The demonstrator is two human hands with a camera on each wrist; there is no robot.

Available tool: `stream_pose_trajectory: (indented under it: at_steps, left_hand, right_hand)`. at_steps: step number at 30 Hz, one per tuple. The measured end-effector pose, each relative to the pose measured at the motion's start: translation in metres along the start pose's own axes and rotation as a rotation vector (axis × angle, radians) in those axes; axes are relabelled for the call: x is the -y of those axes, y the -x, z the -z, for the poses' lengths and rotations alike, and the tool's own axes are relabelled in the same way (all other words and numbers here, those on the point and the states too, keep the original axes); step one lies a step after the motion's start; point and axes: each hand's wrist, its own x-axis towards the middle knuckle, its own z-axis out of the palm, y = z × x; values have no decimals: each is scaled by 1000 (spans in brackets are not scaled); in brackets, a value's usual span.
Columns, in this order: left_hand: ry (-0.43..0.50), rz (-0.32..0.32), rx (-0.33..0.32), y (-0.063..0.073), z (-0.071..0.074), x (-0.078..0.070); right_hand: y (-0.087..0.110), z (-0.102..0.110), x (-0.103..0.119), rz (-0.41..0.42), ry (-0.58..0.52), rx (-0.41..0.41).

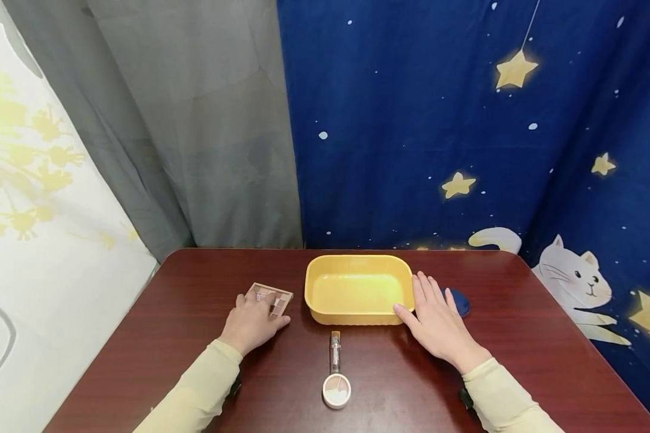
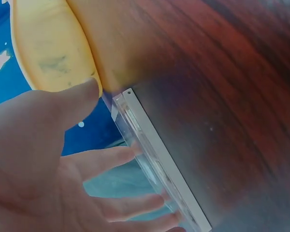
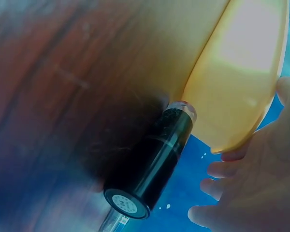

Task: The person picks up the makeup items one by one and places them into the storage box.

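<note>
My left hand lies over a makeup palette on the table's left part. In the left wrist view its fingertips are at the clear side of the palette, and the thumb stands apart. Fingers extended, my right hand touches the right end of a yellow basin, thumb at the front corner of the rim. A dark blue rounded thing is partly hidden behind those fingers. In the right wrist view a dark cylinder with a round label on its end shows beside the basin.
A slim tube with a brownish end lies in front of the basin. Touching its near end is a small round compact with pale sections. The dark red table backs onto grey and blue curtains.
</note>
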Motion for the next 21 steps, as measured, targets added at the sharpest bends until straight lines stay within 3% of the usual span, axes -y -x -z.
stream_pose_trajectory:
  at_steps: [8, 21]
  left_hand:
    - [30, 20, -13, -10, 0, 3]
    - [51, 109, 75, -25, 4, 5]
  right_hand:
    - [0, 0, 1, -1, 19, 0]
    - [0, -1, 1, -3, 23, 1]
